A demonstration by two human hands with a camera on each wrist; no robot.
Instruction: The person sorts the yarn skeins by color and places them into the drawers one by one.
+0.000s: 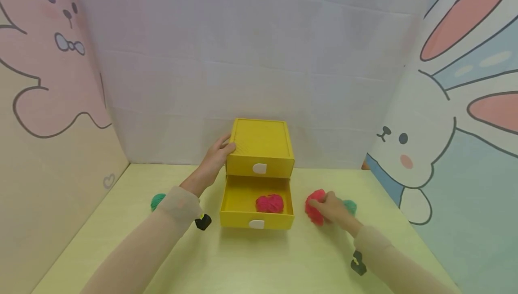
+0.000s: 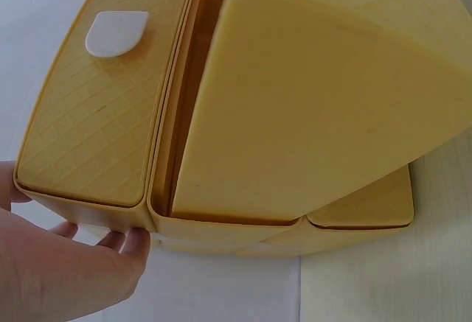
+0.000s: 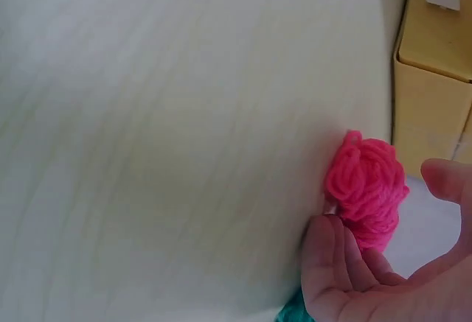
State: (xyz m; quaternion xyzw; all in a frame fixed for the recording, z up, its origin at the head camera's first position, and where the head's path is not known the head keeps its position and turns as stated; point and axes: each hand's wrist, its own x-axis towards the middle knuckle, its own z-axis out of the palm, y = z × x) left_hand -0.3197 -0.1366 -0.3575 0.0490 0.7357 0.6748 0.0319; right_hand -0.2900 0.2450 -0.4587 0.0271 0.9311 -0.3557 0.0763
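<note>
My left hand [image 1: 214, 159] rests against the left side of a yellow drawer cabinet [image 1: 263, 136], fingertips on its side wall in the left wrist view and one digit at the top edge. The cabinet's lower drawer [image 1: 238, 195] is pulled out, with a pink yarn ball [image 1: 270, 203] inside. The upper drawer [image 1: 279, 167] is closed. To the right of the cabinet, my right hand [image 1: 333, 206] reaches a second pink yarn ball [image 3: 366, 186] on the table. Its fingers touch the ball, while the thumb stands apart from it in the right wrist view.
A green yarn ball [image 1: 350, 206] lies just beyond the right hand. Another green yarn ball [image 1: 157, 201] sits at the left, partly behind the left sleeve. A white cloth wall [image 1: 259, 60] rises behind the cabinet, with printed side panels [image 1: 477, 172] left and right.
</note>
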